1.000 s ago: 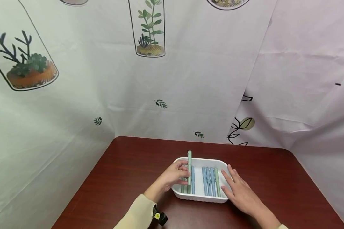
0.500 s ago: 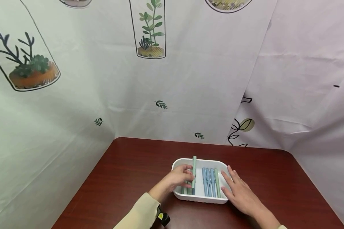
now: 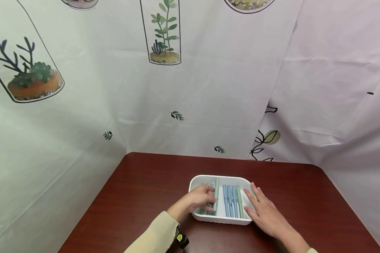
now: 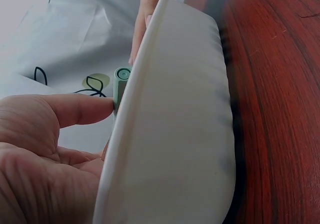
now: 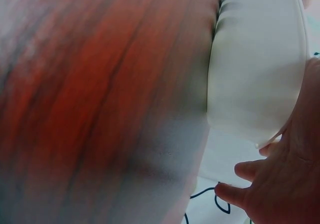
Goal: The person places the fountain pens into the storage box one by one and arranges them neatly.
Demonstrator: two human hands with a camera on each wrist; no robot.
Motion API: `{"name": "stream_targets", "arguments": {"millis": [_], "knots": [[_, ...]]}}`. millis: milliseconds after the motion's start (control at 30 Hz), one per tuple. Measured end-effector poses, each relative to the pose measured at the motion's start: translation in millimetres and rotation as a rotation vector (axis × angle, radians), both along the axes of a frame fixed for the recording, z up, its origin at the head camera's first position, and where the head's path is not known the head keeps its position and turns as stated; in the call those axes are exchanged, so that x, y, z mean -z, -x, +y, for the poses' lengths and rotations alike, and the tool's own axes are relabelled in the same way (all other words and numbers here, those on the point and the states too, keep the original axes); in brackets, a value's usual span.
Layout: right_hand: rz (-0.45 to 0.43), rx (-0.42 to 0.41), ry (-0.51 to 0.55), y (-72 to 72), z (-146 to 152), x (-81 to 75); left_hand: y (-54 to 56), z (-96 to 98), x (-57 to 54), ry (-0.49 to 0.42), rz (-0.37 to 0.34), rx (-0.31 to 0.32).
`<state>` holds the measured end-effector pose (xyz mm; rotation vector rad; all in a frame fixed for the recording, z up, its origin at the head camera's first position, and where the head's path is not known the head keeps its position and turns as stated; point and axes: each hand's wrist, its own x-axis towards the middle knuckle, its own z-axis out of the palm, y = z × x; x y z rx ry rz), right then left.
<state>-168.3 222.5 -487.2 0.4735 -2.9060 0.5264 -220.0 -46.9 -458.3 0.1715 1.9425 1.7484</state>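
Note:
A white tray holds several pens. In the head view my left hand reaches over the tray's left side and pinches a light green pen, which lies low inside it. The left wrist view shows the thumb at that green pen's end, close to the rim; the other fingers are partly hidden. More green and blue pens lie under the left hand, mostly covered. To the right, several blue pens line up beside another green pen. My right hand rests with spread, fairly straight fingers at the tray's right edge.
The tray stands on a dark red wooden table. Behind and beside the table hang pale curtains printed with plants. A dark wrist device sits at the left sleeve.
My left hand has moved slightly right and lowered the green pen from above the tray down into it, beside the left group of pens. The right hand stays in place.

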Motion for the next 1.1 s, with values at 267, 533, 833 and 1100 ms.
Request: {"name": "stream_targets", "arguments": {"millis": [267,533,833,1100], "knots": [[-0.011,0.004,0.003,-1.2,0,1.7,1.8,5.0,4.8,0.023,-0.034,-0.005],[0.007,0.005,0.013,1.1,0,2.7,5.0,11.7,5.7,0.059,-0.047,0.010],[-0.004,0.009,0.008,2.8,1,2.6,7.4,18.4,9.7,0.124,-0.037,0.004],[0.002,0.001,0.011,3.0,2,2.2,6.6,22.9,8.2,0.157,-0.045,-0.003]]}}
